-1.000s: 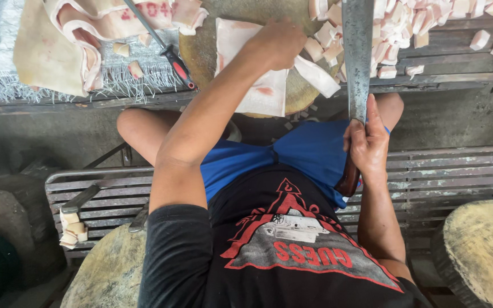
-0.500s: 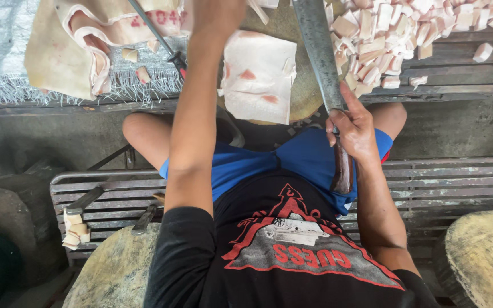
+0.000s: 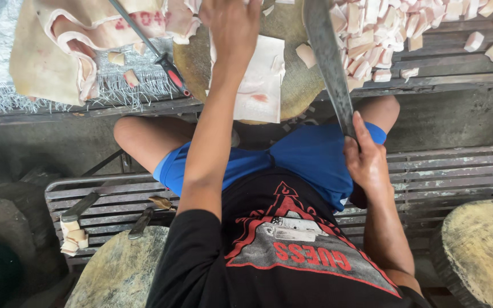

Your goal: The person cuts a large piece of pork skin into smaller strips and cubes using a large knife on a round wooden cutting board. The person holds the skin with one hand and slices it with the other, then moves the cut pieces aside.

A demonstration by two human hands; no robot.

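Pale cut chunks (image 3: 372, 40) beside cleaver (image 3: 329, 63)

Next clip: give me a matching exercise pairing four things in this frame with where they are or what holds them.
Things:
1. long blade
2. pale slab
3. cut cubes
4. red-handled tool

Places:
A. under the left hand, on the round block
B. heaped past the blade, top right
C. gripped by the right hand
D. lying left of the block

Pairs: 1-C, 2-A, 3-B, 4-D
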